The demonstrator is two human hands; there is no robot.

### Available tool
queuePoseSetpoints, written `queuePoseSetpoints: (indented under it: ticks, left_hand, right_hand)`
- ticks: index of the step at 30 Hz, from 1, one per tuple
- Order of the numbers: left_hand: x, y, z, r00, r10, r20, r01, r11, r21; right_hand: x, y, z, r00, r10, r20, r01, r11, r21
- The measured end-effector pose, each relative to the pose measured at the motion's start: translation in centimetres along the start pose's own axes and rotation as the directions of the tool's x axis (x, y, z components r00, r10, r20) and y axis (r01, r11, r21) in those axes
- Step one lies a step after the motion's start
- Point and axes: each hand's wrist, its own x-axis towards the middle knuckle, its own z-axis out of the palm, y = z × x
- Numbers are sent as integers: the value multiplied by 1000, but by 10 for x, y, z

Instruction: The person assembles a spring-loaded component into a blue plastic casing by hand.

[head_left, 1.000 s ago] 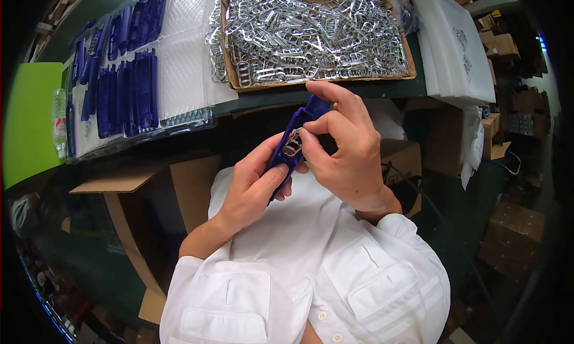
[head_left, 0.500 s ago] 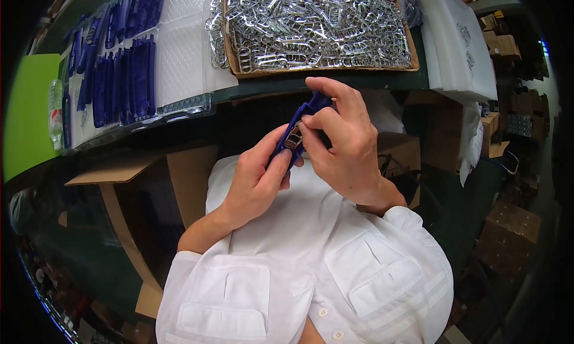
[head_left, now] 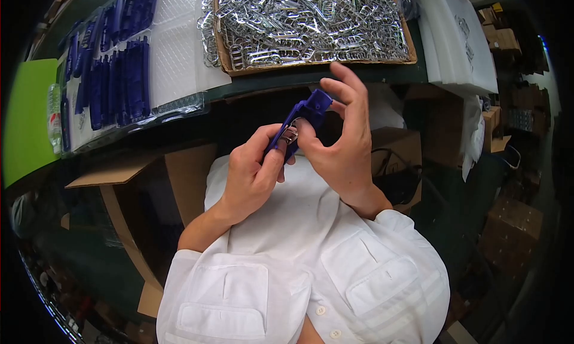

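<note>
My left hand (head_left: pixel 254 173) is closed around the lower end of a long dark-blue plastic casing (head_left: pixel 315 105), held tilted above my lap. A shiny metal wire clip (head_left: pixel 290 135) sits in the casing's hollow, partly covered by fingers. My right hand (head_left: pixel 344 135) is at the casing's upper end, its thumb pressed down over the clip. The upper fingers of that hand stretch out, spread and raised away from the casing, while a lower finger passes close by its end.
Ahead on the bench stands a cardboard box (head_left: pixel 226 68) heaped with metal wire clips. Several blue casings (head_left: pixel 119 84) lie on white sheeting at the left, near a green board (head_left: pixel 27 117). White foam sheets (head_left: pixel 445 39) are at the right. An open carton (head_left: pixel 128 236) stands at lower left.
My right fingers have gone from pinching at the clip to spreading up and outward, with the thumb now on the clip. The casing's upper end has turned slightly.
</note>
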Motion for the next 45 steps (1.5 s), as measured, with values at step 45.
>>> queuePoseSetpoints:
  ticks: [45]
  left_hand:
    - [14, -13, 3, 998, 68, 9, -69, 995, 74]
  right_hand:
    - [-8, 24, -3, 957, 69, 282, -87, 995, 52]
